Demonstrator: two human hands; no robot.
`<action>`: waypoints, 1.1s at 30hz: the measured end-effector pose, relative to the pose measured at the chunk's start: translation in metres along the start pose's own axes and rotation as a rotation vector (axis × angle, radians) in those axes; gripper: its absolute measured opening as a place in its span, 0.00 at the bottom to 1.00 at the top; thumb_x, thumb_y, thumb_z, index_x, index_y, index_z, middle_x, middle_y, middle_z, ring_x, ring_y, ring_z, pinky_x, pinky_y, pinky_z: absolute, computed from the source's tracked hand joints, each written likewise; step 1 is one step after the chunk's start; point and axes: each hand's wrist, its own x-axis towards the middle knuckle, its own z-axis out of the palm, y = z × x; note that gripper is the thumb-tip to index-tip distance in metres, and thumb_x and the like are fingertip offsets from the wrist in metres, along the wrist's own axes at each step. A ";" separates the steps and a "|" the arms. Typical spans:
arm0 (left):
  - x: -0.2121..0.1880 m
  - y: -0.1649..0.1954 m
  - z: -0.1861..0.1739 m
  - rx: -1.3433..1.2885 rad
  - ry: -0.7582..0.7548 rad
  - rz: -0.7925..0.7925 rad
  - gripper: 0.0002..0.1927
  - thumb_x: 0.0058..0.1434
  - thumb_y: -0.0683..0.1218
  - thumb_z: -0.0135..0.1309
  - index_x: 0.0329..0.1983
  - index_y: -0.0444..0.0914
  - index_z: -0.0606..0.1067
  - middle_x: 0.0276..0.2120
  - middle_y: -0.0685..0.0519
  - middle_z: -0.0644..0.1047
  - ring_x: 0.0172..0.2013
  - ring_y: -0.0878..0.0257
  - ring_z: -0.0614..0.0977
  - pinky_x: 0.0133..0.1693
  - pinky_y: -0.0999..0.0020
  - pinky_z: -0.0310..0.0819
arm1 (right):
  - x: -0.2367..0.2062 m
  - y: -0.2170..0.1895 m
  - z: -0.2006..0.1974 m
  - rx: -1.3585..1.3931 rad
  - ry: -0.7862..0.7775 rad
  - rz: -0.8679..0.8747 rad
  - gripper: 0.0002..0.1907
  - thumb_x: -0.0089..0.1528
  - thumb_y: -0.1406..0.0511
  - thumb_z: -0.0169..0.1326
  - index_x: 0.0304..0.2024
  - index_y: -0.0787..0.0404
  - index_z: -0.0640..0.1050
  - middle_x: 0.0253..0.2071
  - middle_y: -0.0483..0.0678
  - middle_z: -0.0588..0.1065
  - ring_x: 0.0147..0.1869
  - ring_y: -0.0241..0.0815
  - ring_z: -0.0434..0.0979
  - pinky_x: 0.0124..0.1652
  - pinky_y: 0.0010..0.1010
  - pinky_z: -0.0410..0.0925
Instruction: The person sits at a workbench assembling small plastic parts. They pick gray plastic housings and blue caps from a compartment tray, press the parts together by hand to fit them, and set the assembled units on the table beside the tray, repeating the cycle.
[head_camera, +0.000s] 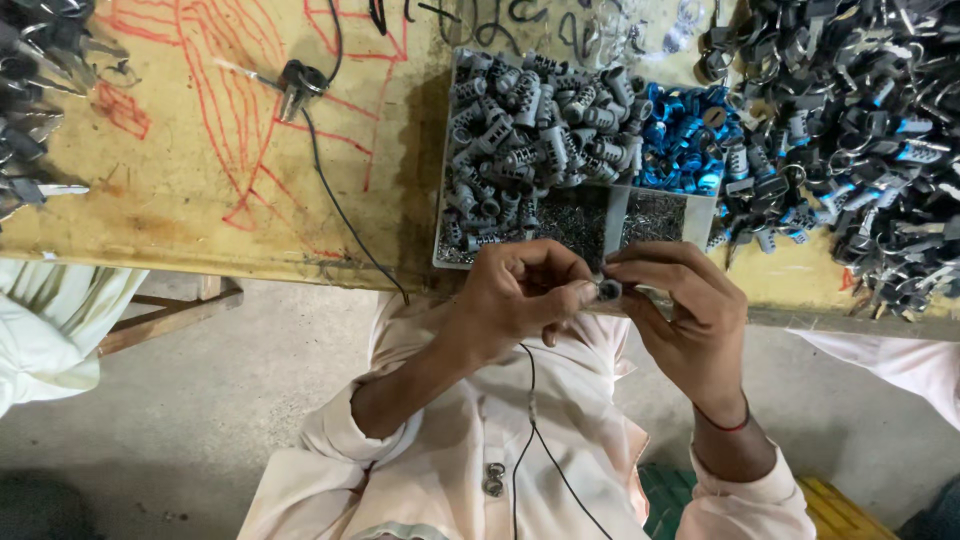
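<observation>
My left hand (520, 298) and my right hand (685, 320) meet just in front of the table edge, above my lap. Between their fingertips they pinch one small grey metal lock cylinder (607, 290). Both thumbs and forefingers press on it, so most of it is hidden. A red thread circles my right wrist. Directly behind my hands stands a grey divided tray (442, 200) with several grey ridged cylinders (530, 120) heaped in it, blue parts (685, 140) in another section, and tiny dark pins (580, 220) in the near compartments.
The yellowish wooden table (200, 170) bears red scribbles. A black cable (340, 200) runs from a small metal piece (298, 85) over the edge to my chest. A large pile of grey, black and blue lock parts (860, 130) fills the right. Metal keys (35, 90) lie far left.
</observation>
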 end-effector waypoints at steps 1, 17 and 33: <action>0.001 -0.001 0.002 0.060 0.018 -0.003 0.10 0.63 0.44 0.62 0.40 0.31 0.79 0.27 0.57 0.78 0.24 0.74 0.77 0.25 0.77 0.71 | -0.002 0.004 -0.001 0.008 0.035 -0.006 0.18 0.57 0.80 0.60 0.47 0.61 0.79 0.50 0.50 0.79 0.52 0.46 0.82 0.50 0.30 0.74; -0.001 0.005 0.002 0.201 0.079 0.029 0.09 0.62 0.43 0.64 0.36 0.32 0.77 0.29 0.56 0.80 0.28 0.77 0.78 0.28 0.80 0.72 | -0.009 0.009 0.001 -0.148 0.068 -0.204 0.18 0.59 0.79 0.63 0.50 0.59 0.82 0.50 0.52 0.78 0.50 0.44 0.82 0.47 0.30 0.76; 0.000 0.004 0.014 0.067 0.033 -0.147 0.11 0.61 0.44 0.62 0.35 0.33 0.72 0.22 0.57 0.73 0.15 0.75 0.68 0.15 0.78 0.58 | -0.017 0.012 -0.016 -0.155 0.030 -0.275 0.21 0.55 0.77 0.65 0.50 0.60 0.83 0.49 0.51 0.78 0.49 0.45 0.83 0.46 0.32 0.77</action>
